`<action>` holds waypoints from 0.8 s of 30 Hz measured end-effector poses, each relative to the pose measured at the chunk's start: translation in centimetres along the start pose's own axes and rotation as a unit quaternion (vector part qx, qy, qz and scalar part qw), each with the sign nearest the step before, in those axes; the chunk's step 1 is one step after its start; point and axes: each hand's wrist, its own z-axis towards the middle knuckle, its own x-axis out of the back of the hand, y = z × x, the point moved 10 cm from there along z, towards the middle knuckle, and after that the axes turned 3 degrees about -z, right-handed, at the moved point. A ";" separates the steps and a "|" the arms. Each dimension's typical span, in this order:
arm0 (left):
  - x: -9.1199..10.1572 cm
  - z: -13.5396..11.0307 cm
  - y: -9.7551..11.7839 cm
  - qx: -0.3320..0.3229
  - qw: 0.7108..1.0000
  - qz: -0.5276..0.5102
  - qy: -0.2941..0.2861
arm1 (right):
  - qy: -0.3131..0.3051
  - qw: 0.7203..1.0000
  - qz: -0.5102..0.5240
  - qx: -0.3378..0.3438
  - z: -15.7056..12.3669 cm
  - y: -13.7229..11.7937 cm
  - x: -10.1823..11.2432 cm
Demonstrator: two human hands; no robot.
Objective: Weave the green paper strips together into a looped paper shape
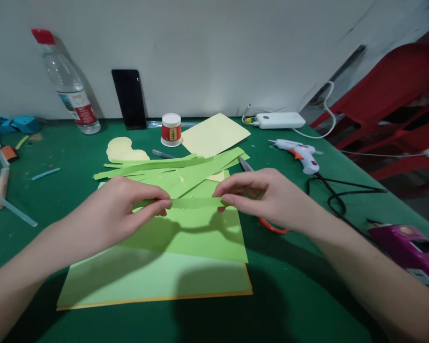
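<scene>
A narrow green paper strip point(193, 203) is stretched level between my two hands. My left hand point(123, 207) pinches its left end between thumb and fingers; my right hand point(259, 195) pinches the right end the same way. Just behind lie several loose green paper strips point(164, 164), overlapping one another. Under the hands is a bright green paper sheet point(207, 243), resting on a pale green sheet point(146, 276) with an orange edge below it. Scissors with red handles point(273, 227) lie partly hidden behind my right hand.
A glue gun point(300, 153) with a black cord lies at right, near a white power strip point(279, 120) and a purple device point(409, 247). At the back stand a water bottle point(71, 90), a phone point(129, 100) and a paper cup point(171, 129). Cream paper point(218, 133) lies beside the cup.
</scene>
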 end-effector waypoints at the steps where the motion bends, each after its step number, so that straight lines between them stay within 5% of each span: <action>1: -0.6 0.1 0.1 0.003 1.000 -0.007 -0.011 | -0.008 1.000 0.012 0.001 -0.1 -0.3 -0.5; 9: -4.8 -0.1 2.0 0.006 0.997 -0.026 -0.072 | -0.036 0.999 0.009 0.016 -1.0 -1.7 -3.6; 24: -4.1 -0.5 2.1 0.019 0.995 -0.051 -0.088 | -0.084 0.994 0.024 -0.070 -1.2 0.3 -4.2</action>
